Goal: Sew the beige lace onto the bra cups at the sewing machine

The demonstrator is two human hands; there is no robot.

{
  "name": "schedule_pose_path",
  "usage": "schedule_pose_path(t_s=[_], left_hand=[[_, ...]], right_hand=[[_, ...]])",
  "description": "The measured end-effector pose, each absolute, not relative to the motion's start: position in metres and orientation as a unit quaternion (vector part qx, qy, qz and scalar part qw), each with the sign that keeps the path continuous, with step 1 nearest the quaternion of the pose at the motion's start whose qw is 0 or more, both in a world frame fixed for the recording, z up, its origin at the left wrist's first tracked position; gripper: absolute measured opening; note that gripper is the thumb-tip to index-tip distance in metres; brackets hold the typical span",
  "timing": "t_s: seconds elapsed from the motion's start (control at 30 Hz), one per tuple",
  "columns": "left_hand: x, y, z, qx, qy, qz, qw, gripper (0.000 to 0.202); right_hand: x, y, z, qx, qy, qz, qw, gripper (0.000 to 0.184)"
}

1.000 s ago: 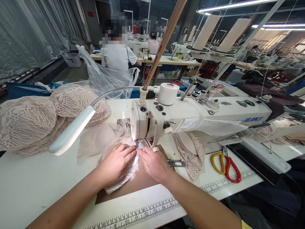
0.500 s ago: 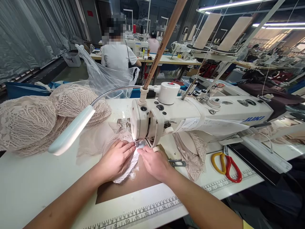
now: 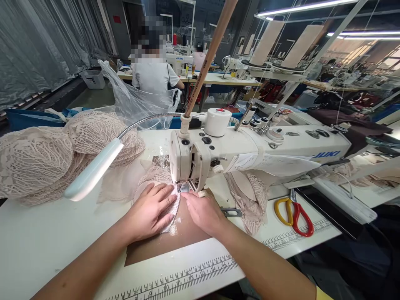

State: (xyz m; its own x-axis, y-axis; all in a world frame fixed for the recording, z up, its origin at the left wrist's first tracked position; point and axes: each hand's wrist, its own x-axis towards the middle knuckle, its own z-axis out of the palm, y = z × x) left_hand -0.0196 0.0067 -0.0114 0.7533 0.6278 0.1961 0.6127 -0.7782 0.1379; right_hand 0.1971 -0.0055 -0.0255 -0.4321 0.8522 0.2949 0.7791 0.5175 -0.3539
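My left hand (image 3: pixel 150 212) lies flat with fingers stretched out on a beige lace piece (image 3: pixel 156 177), pressing it down just left of the needle. My right hand (image 3: pixel 203 210) rests on the brown plate right of the needle, its fingertips pressed to the lace edge at the presser foot (image 3: pixel 184 187). Over both hands stands the white sewing machine (image 3: pixel 250 150), and the lace runs under its head.
A heap of beige lace (image 3: pixel 62 150) lies at the left, with a gooseneck lamp (image 3: pixel 93 173) over the table. Red and yellow scissors (image 3: pixel 295 212) and small snips (image 3: pixel 231 212) lie to the right. More lace (image 3: pixel 250 196) hangs behind the machine. A seated person (image 3: pixel 154 73) works beyond.
The lace piece has fed away under the needle, so less of it lies below my left hand. Both hands have shifted slightly forward with it.
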Motion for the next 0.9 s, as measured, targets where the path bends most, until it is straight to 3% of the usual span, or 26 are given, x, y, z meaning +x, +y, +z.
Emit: schedule_pose_path(t_s=[0.27,0.5,0.9], left_hand=[[-0.018,0.004,-0.008,0.945,0.273,0.155,0.095,0.036],[-0.023,0.012,-0.01,0.95,0.259,0.139,0.102,0.031],[-0.018,0.01,-0.008,0.945,0.298,0.116,0.069,0.04]], right_hand=[[0.197,-0.01,-0.018,-0.443,-0.869,0.09,0.199,0.032],[0.196,-0.012,-0.022,-0.424,-0.889,0.026,0.171,0.025],[0.191,-0.011,-0.02,-0.475,-0.871,0.006,0.127,0.031]])
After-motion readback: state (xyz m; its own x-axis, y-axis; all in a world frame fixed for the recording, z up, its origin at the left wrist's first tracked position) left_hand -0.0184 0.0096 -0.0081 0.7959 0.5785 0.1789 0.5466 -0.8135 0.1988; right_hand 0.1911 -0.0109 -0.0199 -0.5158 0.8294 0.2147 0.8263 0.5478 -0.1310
